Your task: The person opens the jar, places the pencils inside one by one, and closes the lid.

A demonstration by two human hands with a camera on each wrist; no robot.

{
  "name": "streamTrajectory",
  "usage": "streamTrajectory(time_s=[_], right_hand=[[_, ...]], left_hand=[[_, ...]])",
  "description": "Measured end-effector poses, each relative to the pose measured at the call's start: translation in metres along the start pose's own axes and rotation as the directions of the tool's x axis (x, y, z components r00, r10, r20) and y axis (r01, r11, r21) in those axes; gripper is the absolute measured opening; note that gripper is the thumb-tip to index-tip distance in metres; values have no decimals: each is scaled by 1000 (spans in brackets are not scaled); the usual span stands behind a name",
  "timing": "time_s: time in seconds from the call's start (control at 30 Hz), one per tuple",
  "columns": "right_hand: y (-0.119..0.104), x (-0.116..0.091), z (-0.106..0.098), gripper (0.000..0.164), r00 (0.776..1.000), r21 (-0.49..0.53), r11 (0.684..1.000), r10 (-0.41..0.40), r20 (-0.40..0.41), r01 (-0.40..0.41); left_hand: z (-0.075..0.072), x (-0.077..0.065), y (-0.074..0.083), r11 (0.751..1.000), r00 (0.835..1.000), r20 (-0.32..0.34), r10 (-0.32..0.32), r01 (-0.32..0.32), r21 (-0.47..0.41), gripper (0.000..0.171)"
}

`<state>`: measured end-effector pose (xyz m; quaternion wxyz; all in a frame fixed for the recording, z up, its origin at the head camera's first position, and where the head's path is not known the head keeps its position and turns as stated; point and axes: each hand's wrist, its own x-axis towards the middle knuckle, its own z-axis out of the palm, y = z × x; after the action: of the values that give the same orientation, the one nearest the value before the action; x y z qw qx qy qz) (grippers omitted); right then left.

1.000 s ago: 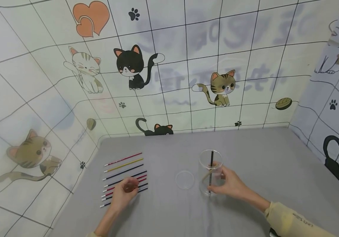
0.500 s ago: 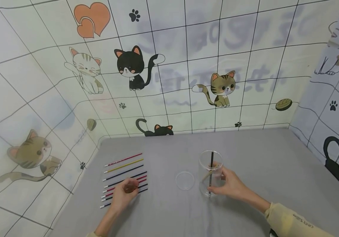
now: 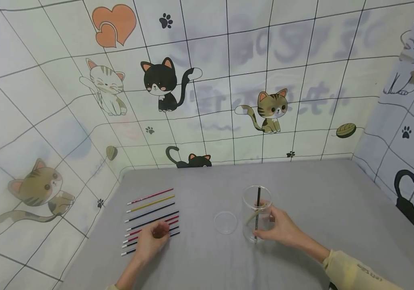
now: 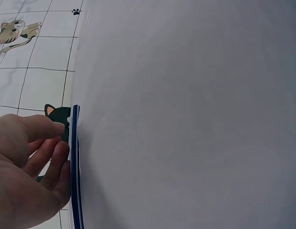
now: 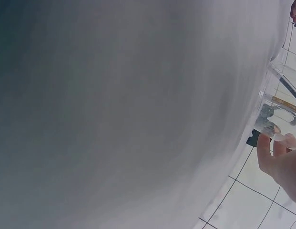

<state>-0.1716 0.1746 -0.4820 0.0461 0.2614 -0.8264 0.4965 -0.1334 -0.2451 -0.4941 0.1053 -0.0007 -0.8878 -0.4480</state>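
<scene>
My left hand [image 3: 152, 239] rests over a row of pencils on the left of the table, fingers loosely bent and thumb apart from them. A blue pencil [image 4: 76, 143] runs right beside its fingertips in the left wrist view. Part of the row, including red and dark pencils, is covered by that hand. My right hand [image 3: 283, 229] grips a clear cylindrical cup [image 3: 248, 201] from its right side, fingers behind and thumb in front. Inside the upright cup stand a black pencil [image 3: 259, 195] and a slanting gold pencil [image 5: 285, 103].
Between the row and the cup lies a clear round disc [image 3: 225, 222], like a lid. Farther back in the row are a yellow pencil [image 3: 150, 204] and a red pencil [image 3: 150, 196]. A cat-print cloth [image 3: 214, 141] bounds the grey table [image 3: 301, 189] at the back and sides.
The head view has tilted slightly, so the scene sits a little lower. Both hands, the cup and the pencils otherwise keep their places.
</scene>
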Motion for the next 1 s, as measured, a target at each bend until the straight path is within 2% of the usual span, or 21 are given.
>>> streamTrajectory(time_s=[0.3,0.43,0.77,1.0], right_hand=[[0,-1,0,78,1000,4,1000,-2,8,2],[0,0,0,77,1000,1,1000,9,5,-9],[-3,-1,0,77,1000,-1,1000,-8,5,8],[-2,-1,-1,75,1000,10,1000,-25,7,25]], left_hand=[[4,-1,-2,996,999,-7,43,-42,83,30],[6,0,-3,987,997,-4,81,-80,136,30],[8,1,-2,969,989,42,143,-148,196,29],[7,1,1,930,964,107,242,-262,257,29]])
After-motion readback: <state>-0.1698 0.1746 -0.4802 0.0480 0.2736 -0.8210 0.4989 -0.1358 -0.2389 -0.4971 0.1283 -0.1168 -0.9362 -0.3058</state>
